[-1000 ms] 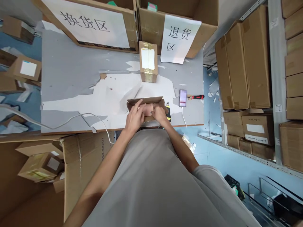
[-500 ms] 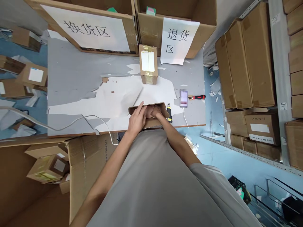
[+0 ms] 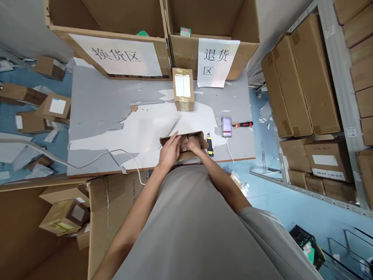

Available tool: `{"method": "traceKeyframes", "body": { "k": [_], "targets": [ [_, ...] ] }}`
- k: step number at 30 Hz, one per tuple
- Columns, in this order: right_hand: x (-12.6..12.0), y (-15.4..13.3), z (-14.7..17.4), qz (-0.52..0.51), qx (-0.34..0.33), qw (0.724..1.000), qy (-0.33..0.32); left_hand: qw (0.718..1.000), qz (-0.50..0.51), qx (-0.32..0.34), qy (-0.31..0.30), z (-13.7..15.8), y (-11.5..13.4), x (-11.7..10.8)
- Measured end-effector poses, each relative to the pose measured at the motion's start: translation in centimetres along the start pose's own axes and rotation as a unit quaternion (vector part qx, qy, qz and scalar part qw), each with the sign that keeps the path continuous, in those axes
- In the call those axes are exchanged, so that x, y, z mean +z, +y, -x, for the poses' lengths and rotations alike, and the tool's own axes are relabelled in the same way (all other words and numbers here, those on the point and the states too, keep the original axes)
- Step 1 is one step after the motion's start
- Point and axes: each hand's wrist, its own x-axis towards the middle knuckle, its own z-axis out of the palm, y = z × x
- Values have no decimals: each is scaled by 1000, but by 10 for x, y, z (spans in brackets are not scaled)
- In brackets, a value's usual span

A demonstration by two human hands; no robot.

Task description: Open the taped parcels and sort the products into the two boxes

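An open small cardboard box [image 3: 201,137] sits at the table's near edge, close against my body. My left hand [image 3: 169,151] grips its left side, with fingers reaching over the opening. Inside the box is my right hand [image 3: 192,144], its fingers curled and partly hidden by the wall; what they hold, if anything, cannot be made out. Just right of the box lies a yellow and black utility knife [image 3: 210,145]. Beyond it are a phone [image 3: 226,127] on a white cable and a red and black handled tool [image 3: 244,124].
A taped carton [image 3: 183,90] stands in front of two large labelled boxes [image 3: 116,56] at the table's back. A white cable [image 3: 96,149] crosses the left side. Below left is a big box [image 3: 99,217] holding cartons; shelves of cartons [image 3: 303,77] rise at right.
The view has shifted, so the whole scene sits slightly lower in the picture. My right hand has moved a little within the box, while my left hand stays at its left side.
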Motion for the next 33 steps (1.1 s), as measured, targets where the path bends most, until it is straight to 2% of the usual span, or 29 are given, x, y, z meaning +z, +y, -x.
{"method": "traceKeyframes", "body": {
  "k": [3, 6, 11, 13, 16, 18, 22, 26, 29, 33],
  "targets": [
    [-7, 1, 31, 24, -50, 998, 0, 1000, -3, 4, 12, -5, 1, -4],
    [-23, 10, 69, 70, -116, 990, 49, 999, 4, 18, 26, -10, 5, -14],
    [-73, 32, 125, 91, -221, 962, 135, 995, 62, 38, 67, -16, 19, -45],
    [-96, 36, 140, 89, -250, 951, 160, 993, 92, 47, 62, -19, 26, -60],
    [-125, 30, 153, 89, -268, 937, 208, 986, 147, 55, 55, -21, 39, -77],
    [-137, 20, 156, 76, -269, 928, 247, 978, 185, 48, 86, -22, 49, -85],
    [-139, -6, 153, -23, -259, 911, 319, 959, 214, 21, 186, -28, 66, -96],
    [-126, -18, 146, -170, -297, 883, 320, 932, 264, -23, 247, -36, 73, -106],
    [-119, -20, 142, -237, -322, 861, 313, 914, 308, -44, 262, -38, 74, -113],
    [-117, -19, 139, -300, -345, 838, 297, 893, 376, -65, 239, -38, 77, -119]
  ]
}}
